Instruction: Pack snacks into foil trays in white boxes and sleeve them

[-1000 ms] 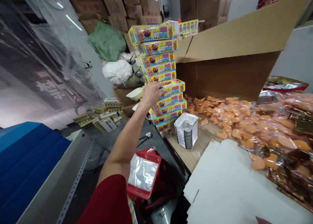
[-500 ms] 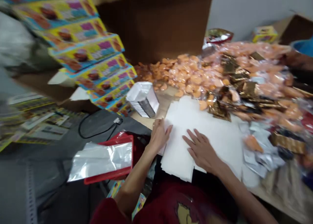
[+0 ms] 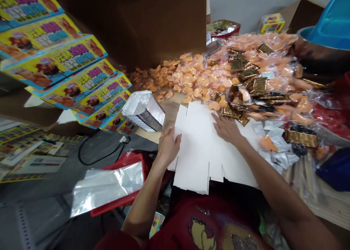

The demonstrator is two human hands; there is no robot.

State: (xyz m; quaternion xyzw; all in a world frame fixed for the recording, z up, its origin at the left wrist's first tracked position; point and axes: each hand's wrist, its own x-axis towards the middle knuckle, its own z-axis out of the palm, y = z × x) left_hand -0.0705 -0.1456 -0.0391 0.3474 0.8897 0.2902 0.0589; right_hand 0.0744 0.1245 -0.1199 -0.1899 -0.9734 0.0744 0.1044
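Step in hand, by judgement: smoothing slotted white card blank (image 3: 203, 162) flat, lower centre of frame. Left hand (image 3: 168, 148) open against blank's left edge; right hand (image 3: 226, 129) spread flat on its upper right, neither clenched. Flaps (image 3: 190, 180) lie unfolded; next move seems to call for creasing them.

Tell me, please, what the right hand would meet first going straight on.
The right hand would likely cross the last of the white card and meet the orange pieces in clear wrap just past its edge, though depth is unclear.
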